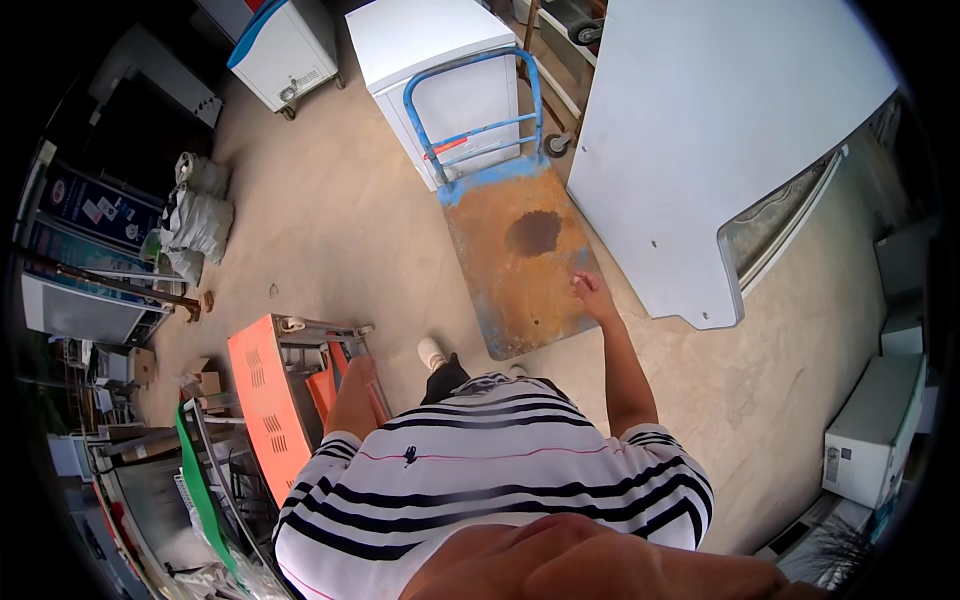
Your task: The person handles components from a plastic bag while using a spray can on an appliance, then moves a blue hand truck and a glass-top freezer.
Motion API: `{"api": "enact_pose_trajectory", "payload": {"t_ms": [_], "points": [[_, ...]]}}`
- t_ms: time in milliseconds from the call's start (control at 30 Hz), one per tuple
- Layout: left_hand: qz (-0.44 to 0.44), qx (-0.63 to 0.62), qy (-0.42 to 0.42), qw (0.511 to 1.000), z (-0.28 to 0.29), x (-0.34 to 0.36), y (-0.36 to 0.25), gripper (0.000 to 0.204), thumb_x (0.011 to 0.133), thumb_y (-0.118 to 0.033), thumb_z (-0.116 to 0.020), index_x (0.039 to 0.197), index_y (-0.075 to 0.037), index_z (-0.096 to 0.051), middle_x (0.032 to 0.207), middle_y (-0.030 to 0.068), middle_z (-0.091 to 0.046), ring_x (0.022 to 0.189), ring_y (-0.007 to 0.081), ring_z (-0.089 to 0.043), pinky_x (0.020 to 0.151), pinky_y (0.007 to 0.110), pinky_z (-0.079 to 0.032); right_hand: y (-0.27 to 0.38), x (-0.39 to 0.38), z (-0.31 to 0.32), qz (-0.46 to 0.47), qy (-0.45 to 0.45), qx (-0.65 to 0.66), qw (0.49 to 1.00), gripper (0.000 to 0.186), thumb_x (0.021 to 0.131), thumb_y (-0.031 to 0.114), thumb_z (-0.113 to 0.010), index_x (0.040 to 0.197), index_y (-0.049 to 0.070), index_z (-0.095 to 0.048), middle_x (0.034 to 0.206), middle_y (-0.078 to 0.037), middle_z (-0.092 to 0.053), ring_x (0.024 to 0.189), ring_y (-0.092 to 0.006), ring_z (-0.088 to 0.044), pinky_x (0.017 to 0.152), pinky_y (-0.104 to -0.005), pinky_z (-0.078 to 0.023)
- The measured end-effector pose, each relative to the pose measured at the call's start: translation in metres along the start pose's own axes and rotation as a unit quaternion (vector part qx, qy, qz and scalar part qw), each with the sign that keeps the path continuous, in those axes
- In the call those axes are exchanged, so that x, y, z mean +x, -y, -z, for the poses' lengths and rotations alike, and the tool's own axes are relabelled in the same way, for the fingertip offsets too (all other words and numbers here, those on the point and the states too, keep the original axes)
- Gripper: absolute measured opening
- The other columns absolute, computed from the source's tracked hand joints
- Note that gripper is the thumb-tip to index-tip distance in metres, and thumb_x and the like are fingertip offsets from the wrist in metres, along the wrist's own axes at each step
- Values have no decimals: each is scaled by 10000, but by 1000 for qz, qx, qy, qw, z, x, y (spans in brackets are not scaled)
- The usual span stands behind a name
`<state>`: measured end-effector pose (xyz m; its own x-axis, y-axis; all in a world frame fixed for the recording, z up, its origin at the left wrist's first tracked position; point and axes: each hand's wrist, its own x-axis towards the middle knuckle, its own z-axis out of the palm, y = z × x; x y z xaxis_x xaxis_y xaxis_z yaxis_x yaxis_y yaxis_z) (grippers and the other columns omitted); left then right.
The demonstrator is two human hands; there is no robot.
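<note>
My right hand [590, 287] hangs over a rusty platform trolley [500, 270] with a blue tubular handle [470, 58] and a dark patch on its deck; its fingers are loosely curled and slightly apart, holding nothing visible. My left hand [359, 372] is low at my side, beside an orange metal cabinet [262, 400] with vent slots; its fingers are too indistinct to read. A white chest appliance [425, 30] stands just behind the trolley handle. A large white panel [700, 160] is to the right of the trolley.
A white wheeled freezer [285, 60] stands at back left. White sacks [200, 225], stored panels [90, 305] and cluttered racks line the left side. Boxy white units [865, 430] stand at right. Concrete floor [290, 180] runs between them, with my foot [432, 355] on it.
</note>
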<state>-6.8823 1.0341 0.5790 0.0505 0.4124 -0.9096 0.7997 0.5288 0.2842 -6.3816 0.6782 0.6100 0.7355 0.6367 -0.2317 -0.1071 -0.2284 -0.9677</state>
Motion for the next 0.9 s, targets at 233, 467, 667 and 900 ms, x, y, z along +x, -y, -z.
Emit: {"api": "enact_pose_trajectory", "payload": {"t_ms": [233,467,667,900], "points": [[-223,238,-10,945,-34,51,-343,337,860,-362,-526,1063,-94,-552,925,57,-583,818,201,-564,717,378,-460,-202,-241,88,-591,-247,-81,763,137,890,139,-479,869,73,-597,710,-49,-618,503,-152,-497,440,-331,-440],[-599,354,-170,698,-17,126,-654,479,815,-258,-588,1229,-35,-502,1139,274,-540,1069,405,-525,917,442,-432,-114,-361,-140,-581,-589,213,520,235,829,229,-482,628,107,-478,510,-28,-460,444,-150,-414,455,-335,-349],[-674,444,-237,540,-79,94,-799,515,817,-228,-585,1285,-79,-430,1283,182,-456,1148,372,-468,919,473,-434,11,-283,-360,-669,-281,249,642,396,892,414,-504,1110,93,-582,898,-35,-649,714,-171,-633,640,-396,-509],[-579,502,-205,609,-113,161,-839,722,772,-452,-587,1374,-148,-328,1346,167,-402,1200,402,-423,958,524,-392,-12,-346,-457,-635,-371,127,666,397,849,351,-555,1118,66,-615,899,-77,-667,733,-189,-643,618,-334,-519]]}}
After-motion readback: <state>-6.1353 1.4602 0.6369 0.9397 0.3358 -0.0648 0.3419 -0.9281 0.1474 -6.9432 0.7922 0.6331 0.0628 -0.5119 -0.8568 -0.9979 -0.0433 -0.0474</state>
